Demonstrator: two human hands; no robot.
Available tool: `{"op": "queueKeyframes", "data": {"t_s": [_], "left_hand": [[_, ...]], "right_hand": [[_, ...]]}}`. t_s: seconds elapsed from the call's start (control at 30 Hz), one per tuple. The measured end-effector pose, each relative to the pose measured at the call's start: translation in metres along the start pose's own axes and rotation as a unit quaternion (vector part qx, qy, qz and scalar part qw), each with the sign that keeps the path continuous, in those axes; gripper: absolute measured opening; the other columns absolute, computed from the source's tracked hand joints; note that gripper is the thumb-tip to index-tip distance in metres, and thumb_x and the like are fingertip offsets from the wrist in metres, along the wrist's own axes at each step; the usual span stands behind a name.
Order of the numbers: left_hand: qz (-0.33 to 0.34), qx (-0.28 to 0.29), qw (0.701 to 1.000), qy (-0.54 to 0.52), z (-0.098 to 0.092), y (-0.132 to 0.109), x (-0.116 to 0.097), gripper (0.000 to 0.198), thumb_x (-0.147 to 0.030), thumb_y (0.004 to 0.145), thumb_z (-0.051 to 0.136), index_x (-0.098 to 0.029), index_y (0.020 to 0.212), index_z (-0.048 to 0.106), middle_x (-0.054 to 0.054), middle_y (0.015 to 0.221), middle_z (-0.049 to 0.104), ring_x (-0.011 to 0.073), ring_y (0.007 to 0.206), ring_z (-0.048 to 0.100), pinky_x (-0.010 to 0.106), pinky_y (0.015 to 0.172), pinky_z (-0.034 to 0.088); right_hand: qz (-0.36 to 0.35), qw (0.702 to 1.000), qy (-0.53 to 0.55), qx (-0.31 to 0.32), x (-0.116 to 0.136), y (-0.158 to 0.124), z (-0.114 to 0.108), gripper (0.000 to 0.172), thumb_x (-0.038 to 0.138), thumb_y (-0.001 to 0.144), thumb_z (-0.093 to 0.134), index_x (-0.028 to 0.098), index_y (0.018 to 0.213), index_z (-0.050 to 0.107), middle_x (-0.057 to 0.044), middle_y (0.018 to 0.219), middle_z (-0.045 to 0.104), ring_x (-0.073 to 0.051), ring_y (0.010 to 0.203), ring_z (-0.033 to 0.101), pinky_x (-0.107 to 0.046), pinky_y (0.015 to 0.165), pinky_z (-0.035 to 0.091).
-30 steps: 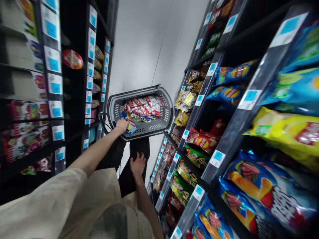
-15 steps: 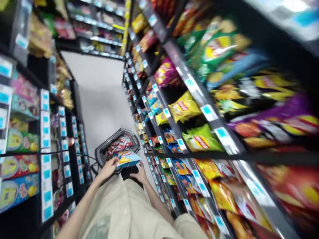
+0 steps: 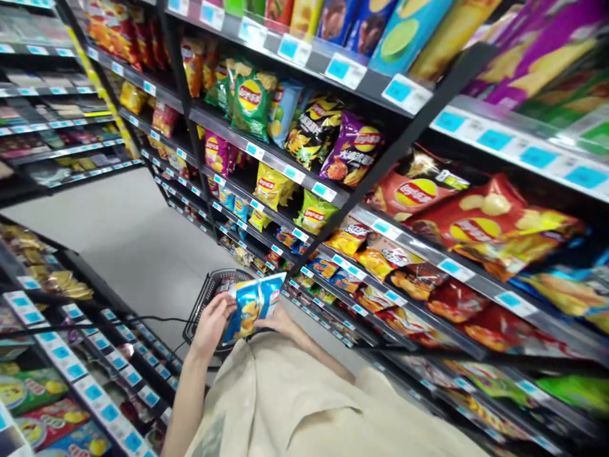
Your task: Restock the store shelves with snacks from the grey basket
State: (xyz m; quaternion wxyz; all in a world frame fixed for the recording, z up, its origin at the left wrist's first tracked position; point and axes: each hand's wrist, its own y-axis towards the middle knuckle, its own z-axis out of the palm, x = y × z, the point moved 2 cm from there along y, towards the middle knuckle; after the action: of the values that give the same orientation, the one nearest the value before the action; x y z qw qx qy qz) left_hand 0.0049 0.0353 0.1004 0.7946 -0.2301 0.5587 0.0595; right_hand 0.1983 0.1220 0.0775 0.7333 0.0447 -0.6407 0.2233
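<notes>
A blue bag of chips [image 3: 259,298] with a white top edge is held before my body, tilted, its printed front showing. Closed on the bag's left edge is my left hand [image 3: 212,322]. My right hand [image 3: 281,322] grips the lower right side, with some of its fingers hidden behind the bag. Under and beyond it stands a black shopping basket [image 3: 202,293], partly covered by the bag and my left hand; a few packets show inside, too small to make out.
Shelves of chip bags rise on the right, among them a green bag [image 3: 252,101], a purple bag [image 3: 356,149] and red bags [image 3: 495,219]. Lower shelves with price tags [image 3: 76,368] line the left. A grey aisle floor [image 3: 137,222] runs ahead. A black cable [image 3: 143,318] crosses at left.
My view has swung toward the right-hand shelves. The blue bag has turned so that more of its front shows, and my right hand has closed on its side.
</notes>
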Motion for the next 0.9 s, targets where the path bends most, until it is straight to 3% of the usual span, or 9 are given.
{"op": "queueKeyframes", "data": {"t_s": [0.07, 0.13, 0.2, 0.33, 0.43, 0.6, 0.8, 0.9], "left_hand": [[0.047, 0.002, 0.997, 0.062, -0.001, 0.007, -0.001, 0.059, -0.062, 0.084, 0.07, -0.027, 0.131, 0.063, 0.009, 0.144, 0.064, 0.0325, 0.141, 0.055, 0.046, 0.12, 0.044], [0.037, 0.047, 0.993, 0.106, 0.004, 0.01, 0.004, 0.079, -0.061, 0.083, 0.072, -0.028, 0.151, 0.047, 0.012, 0.16, 0.049, 0.0323, 0.149, 0.046, 0.045, 0.124, 0.04], [0.002, 0.086, 0.987, 0.133, 0.012, 0.009, 0.012, 0.093, -0.061, 0.081, 0.075, -0.028, 0.159, 0.036, 0.012, 0.165, 0.043, 0.0325, 0.152, 0.043, 0.045, 0.124, 0.039], [-0.01, 0.074, 0.987, 0.144, 0.023, 0.007, 0.026, 0.083, -0.059, 0.083, 0.074, -0.03, 0.155, 0.043, 0.008, 0.159, 0.052, 0.0309, 0.151, 0.045, 0.04, 0.124, 0.039], [0.0, 0.051, 0.993, 0.103, 0.024, 0.009, 0.033, 0.078, -0.059, 0.085, 0.072, -0.03, 0.153, 0.046, 0.008, 0.153, 0.058, 0.0304, 0.145, 0.052, 0.04, 0.12, 0.044], [0.008, 0.048, 0.997, 0.067, 0.017, 0.014, 0.036, 0.082, -0.062, 0.086, 0.07, -0.026, 0.154, 0.044, 0.011, 0.151, 0.06, 0.0309, 0.139, 0.058, 0.041, 0.113, 0.052], [0.038, 0.016, 0.977, 0.208, 0.012, 0.016, 0.029, 0.074, -0.065, 0.094, 0.054, -0.019, 0.152, 0.049, 0.013, 0.156, 0.055, 0.0309, 0.145, 0.052, 0.044, 0.123, 0.039], [0.035, 0.024, 0.964, 0.263, 0.015, 0.015, 0.027, 0.073, -0.067, 0.097, 0.044, -0.017, 0.149, 0.053, 0.014, 0.143, 0.066, 0.0315, 0.135, 0.06, 0.045, 0.117, 0.045]], "right_hand": [[0.004, 0.998, 0.002, 0.068, -0.001, 0.002, 0.0, 0.072, 0.049, 0.051, 0.096, 0.015, 0.109, 0.072, -0.007, 0.097, 0.079, -0.027, 0.099, 0.076, -0.043, 0.094, 0.058], [0.015, 0.999, -0.011, 0.05, -0.005, 0.008, -0.005, 0.071, 0.054, 0.059, 0.092, 0.017, 0.115, 0.069, -0.009, 0.108, 0.079, -0.027, 0.104, 0.076, -0.044, 0.099, 0.057], [0.028, 0.998, -0.037, 0.029, -0.01, 0.012, -0.008, 0.07, 0.055, 0.063, 0.09, 0.02, 0.119, 0.068, -0.01, 0.119, 0.077, -0.028, 0.111, 0.074, -0.046, 0.103, 0.056], [0.014, 0.996, -0.09, -0.001, -0.013, 0.014, -0.008, 0.063, 0.053, 0.074, 0.083, 0.023, 0.127, 0.066, -0.009, 0.13, 0.074, -0.029, 0.123, 0.07, -0.049, 0.108, 0.054], [0.003, 0.995, -0.089, -0.049, -0.011, 0.011, -0.003, 0.071, 0.051, 0.073, 0.084, 0.023, 0.135, 0.062, -0.011, 0.13, 0.073, -0.029, 0.118, 0.071, -0.048, 0.106, 0.055], [0.003, 0.994, -0.089, -0.062, -0.003, 0.007, 0.009, 0.076, 0.052, 0.072, 0.086, 0.022, 0.137, 0.06, -0.011, 0.131, 0.073, -0.029, 0.118, 0.071, -0.043, 0.103, 0.057], [0.001, 0.984, -0.098, -0.146, 0.002, 0.014, 0.009, 0.078, 0.055, 0.069, 0.088, 0.023, 0.134, 0.061, -0.01, 0.126, 0.075, -0.029, 0.115, 0.071, -0.042, 0.104, 0.055], [0.008, 0.977, -0.083, -0.195, 0.001, 0.019, 0.002, 0.073, 0.061, 0.075, 0.081, 0.023, 0.134, 0.062, -0.01, 0.128, 0.074, -0.028, 0.116, 0.07, -0.041, 0.103, 0.054]]}}
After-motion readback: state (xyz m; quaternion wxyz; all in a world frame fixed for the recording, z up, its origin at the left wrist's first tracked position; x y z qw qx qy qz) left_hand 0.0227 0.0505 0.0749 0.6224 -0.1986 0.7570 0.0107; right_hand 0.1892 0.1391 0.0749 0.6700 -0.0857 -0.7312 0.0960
